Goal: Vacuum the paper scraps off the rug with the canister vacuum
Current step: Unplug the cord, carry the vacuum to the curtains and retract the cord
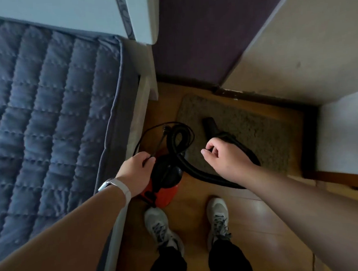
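Note:
A red and black canister vacuum (164, 187) stands on the wood floor just ahead of my shoes. My left hand (137, 174) rests on its black top, with the thin power cord (150, 135) running under the fingers. The black hose (180, 141) loops up from the canister and curves right onto the rug (248, 134), ending in a black nozzle (210, 125). My right hand (224, 159) hovers above the hose with fingers loosely curled, holding nothing that I can see. The brown shaggy rug lies ahead; no paper scraps show on it.
A bed with a grey quilted cover (45, 115) fills the left, its pale frame (139, 114) close beside the vacuum. A beige wall or door (299, 48) and dark skirting (266, 99) bound the rug on the right. My two shoes (157, 225) stand on the floor.

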Demonstrator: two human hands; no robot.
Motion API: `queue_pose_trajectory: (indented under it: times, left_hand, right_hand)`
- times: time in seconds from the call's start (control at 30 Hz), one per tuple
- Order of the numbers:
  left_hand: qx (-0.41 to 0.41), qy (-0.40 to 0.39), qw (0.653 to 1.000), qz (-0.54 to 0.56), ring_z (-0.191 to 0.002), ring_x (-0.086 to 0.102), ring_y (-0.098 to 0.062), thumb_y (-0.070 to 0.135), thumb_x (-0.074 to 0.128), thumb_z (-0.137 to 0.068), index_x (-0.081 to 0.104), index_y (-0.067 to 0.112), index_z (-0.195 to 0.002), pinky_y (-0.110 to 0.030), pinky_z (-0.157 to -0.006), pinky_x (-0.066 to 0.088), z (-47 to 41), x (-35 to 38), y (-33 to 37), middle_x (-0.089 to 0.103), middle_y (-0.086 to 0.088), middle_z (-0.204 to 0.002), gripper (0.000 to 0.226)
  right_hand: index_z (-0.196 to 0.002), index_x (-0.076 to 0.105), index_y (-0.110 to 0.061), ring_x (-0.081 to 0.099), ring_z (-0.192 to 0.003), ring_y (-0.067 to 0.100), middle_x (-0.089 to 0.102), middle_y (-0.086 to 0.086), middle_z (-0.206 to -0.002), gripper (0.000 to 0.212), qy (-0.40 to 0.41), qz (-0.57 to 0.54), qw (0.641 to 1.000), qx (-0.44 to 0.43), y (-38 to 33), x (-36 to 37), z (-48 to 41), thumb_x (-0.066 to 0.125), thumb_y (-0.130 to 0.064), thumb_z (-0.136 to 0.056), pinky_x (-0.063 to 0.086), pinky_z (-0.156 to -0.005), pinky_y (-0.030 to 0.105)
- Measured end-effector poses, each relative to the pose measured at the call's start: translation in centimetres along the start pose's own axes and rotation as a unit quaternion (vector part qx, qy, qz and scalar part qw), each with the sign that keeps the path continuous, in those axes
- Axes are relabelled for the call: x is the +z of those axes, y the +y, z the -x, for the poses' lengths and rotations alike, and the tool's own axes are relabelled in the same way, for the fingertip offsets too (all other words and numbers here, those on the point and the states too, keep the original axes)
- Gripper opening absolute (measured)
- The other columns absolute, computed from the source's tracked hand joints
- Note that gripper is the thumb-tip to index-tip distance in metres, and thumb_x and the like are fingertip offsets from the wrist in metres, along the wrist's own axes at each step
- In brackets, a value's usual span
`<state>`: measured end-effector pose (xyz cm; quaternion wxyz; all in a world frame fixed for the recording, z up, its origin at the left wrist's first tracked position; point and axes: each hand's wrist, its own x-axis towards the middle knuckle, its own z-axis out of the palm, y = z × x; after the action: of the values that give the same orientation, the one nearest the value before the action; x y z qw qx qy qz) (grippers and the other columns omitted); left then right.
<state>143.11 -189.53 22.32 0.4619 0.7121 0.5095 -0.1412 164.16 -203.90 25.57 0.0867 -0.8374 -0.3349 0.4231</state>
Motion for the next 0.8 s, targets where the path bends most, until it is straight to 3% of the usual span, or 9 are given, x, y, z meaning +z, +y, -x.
queue_pose_trajectory:
  times: [0.2,0.3,0.47,0.6,0.7,0.8]
  left_hand:
    - [-0.023,-0.007,0.999,-0.023,-0.068,0.057,-0.017,0.036,0.045,-0.100,0.059,0.019,-0.095,-0.029,-0.056,0.039,-1.6,5.6,-4.1,0.060,-0.002,-0.077,0.023]
    - [-0.029,0.001,0.999,-0.015,-0.069,0.053,-0.019,0.032,0.046,-0.101,0.058,0.014,-0.087,-0.028,-0.056,0.036,-3.2,8.8,-5.3,0.056,-0.003,-0.075,0.026]
    - [-0.036,0.058,0.997,-0.022,-0.081,0.056,-0.025,0.032,0.046,-0.100,0.061,0.008,-0.087,-0.031,-0.071,0.041,-5.9,13.5,-7.8,0.058,-0.007,-0.084,0.031]
    - [-0.049,0.054,0.997,-0.030,-0.098,0.055,-0.033,0.035,0.043,-0.102,0.061,0.004,-0.101,-0.035,-0.084,0.041,-7.7,16.5,-9.8,0.054,-0.014,-0.104,0.036]
    - [-0.022,0.101,0.994,-0.044,-0.093,0.051,-0.028,0.038,0.054,-0.096,0.058,0.007,-0.101,-0.034,-0.083,0.041,-8.4,18.1,-10.6,0.043,-0.005,-0.101,0.032]
    - [-0.002,0.152,0.987,-0.044,-0.096,0.049,-0.024,0.040,0.068,-0.086,0.053,0.011,-0.110,-0.037,-0.084,0.046,-8.8,18.9,-10.8,0.046,-0.004,-0.106,0.041]
  right_hand:
    - [-0.103,0.054,-0.025,0.060,-0.077,0.016,0.061,-0.005,-0.083,0.025,-0.010,0.035,0.999,0.019,5.9,6.3,-1.8,0.049,-0.048,-0.098,0.053,-0.070,0.039]
    - [-0.103,0.056,-0.023,0.060,-0.082,0.019,0.061,-0.003,-0.091,0.027,-0.021,0.036,0.999,0.019,9.1,9.5,-3.6,0.050,-0.049,-0.097,0.051,-0.069,0.038]
    - [-0.128,0.055,-0.018,0.058,-0.109,0.025,0.059,0.003,-0.117,0.041,-0.032,0.071,0.997,0.001,13.7,13.9,-6.5,0.054,-0.046,-0.097,0.047,-0.083,0.033]
    - [-0.125,0.055,-0.016,0.052,-0.116,0.025,0.055,0.005,-0.121,0.041,-0.035,0.079,0.996,-0.026,16.2,16.7,-8.5,0.061,-0.042,-0.093,0.045,-0.091,0.035]
    - [-0.130,0.052,-0.021,0.051,-0.119,0.024,0.051,0.001,-0.125,0.050,-0.056,0.088,0.994,-0.026,17.5,18.7,-9.7,0.066,-0.045,-0.089,0.045,-0.097,0.036]
    - [-0.140,0.044,-0.023,0.050,-0.121,0.025,0.050,0.002,-0.129,0.061,-0.081,0.102,0.991,-0.012,18.5,20.1,-10.9,0.066,-0.047,-0.089,0.045,-0.097,0.037]
